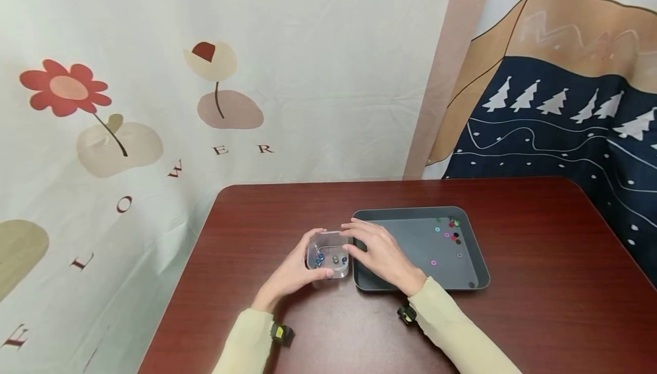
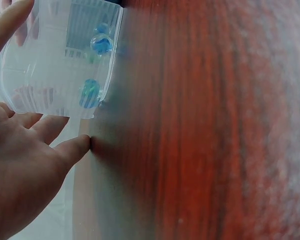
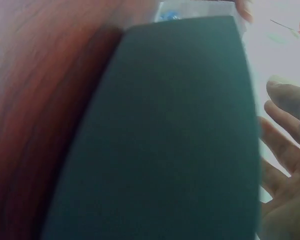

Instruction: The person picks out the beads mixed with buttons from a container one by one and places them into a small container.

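A clear plastic container [image 1: 327, 241] stands on the table just left of the grey tray. Several glass marbles [image 1: 335, 259], blue and greenish, lie in its bottom; the left wrist view shows blue swirls in a marble [image 2: 101, 44] through the wall. My left hand [image 1: 293, 268] grips the container from the left, thumb at the near side and fingers round the far side. Over the tray's left rim is my right hand [image 1: 378, 251], its fingers loosely extended toward the container's right edge. Nothing shows in its grasp; whether its fingertips touch the rim I cannot tell.
The grey tray [image 1: 405, 248] holds several small coloured rings and bead-like pieces, mostly toward its right side, among them a pink ring [image 1: 433, 262]. Its raised wall blocks much of the right wrist view. Behind the reddish-brown table [image 1: 287, 208] hangs a printed cloth [image 1: 333, 77].
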`<action>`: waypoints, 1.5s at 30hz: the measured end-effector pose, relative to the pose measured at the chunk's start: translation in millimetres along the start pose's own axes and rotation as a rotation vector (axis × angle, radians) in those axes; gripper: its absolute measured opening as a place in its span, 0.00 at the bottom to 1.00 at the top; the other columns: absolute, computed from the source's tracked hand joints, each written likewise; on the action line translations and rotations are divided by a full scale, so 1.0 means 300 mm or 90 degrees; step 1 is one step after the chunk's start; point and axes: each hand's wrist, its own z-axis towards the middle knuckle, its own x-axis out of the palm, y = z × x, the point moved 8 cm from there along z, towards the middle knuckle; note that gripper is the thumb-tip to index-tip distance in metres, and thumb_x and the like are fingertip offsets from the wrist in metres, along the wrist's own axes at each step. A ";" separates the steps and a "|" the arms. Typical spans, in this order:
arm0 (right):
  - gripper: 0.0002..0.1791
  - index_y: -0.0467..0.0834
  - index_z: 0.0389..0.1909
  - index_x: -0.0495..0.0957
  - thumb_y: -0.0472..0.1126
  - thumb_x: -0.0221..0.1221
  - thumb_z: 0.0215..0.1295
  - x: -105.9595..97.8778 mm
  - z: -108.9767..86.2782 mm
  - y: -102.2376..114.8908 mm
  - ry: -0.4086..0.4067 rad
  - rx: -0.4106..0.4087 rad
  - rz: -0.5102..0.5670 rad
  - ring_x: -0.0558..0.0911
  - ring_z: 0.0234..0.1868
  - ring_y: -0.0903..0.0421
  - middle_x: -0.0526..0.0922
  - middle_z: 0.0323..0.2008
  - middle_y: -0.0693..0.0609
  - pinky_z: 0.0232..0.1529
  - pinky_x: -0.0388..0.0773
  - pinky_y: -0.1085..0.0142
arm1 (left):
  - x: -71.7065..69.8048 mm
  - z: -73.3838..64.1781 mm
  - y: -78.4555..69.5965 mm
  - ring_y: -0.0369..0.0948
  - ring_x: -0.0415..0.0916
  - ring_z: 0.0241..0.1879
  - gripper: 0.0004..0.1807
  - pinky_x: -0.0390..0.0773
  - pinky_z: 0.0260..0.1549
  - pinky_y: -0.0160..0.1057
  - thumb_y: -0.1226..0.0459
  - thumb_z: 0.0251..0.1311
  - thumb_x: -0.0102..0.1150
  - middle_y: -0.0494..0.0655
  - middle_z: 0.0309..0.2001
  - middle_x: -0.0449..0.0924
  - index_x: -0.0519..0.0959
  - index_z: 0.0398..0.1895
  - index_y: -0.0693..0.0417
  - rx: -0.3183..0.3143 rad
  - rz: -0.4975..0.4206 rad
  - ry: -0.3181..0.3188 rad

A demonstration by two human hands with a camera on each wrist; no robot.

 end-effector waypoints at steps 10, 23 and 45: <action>0.18 0.45 0.56 0.85 0.45 0.69 0.69 -0.130 -0.067 -0.017 -0.048 0.028 -0.055 0.75 0.69 0.47 0.84 0.60 0.52 0.63 0.71 0.41 | -0.006 -0.005 0.003 0.49 0.76 0.56 0.52 0.71 0.60 0.57 0.61 0.52 0.81 0.50 0.65 0.74 0.60 0.78 0.40 -0.011 0.001 -0.021; 0.22 0.43 0.59 0.84 0.44 0.71 0.65 -0.299 -0.168 -0.097 -0.088 0.058 -0.106 0.73 0.70 0.44 0.83 0.61 0.47 0.65 0.67 0.38 | -0.003 -0.018 -0.049 0.60 0.74 0.57 0.52 0.69 0.60 0.62 0.67 0.51 0.79 0.60 0.66 0.72 0.59 0.78 0.49 -0.024 -0.007 -0.024; 0.25 0.39 0.59 0.83 0.42 0.72 0.62 -0.426 -0.286 -0.338 -0.072 0.132 -0.216 0.71 0.69 0.35 0.83 0.58 0.39 0.63 0.63 0.31 | -0.005 -0.037 -0.123 0.63 0.74 0.57 0.50 0.69 0.60 0.63 0.68 0.53 0.78 0.64 0.66 0.70 0.60 0.77 0.52 -0.011 -0.033 -0.006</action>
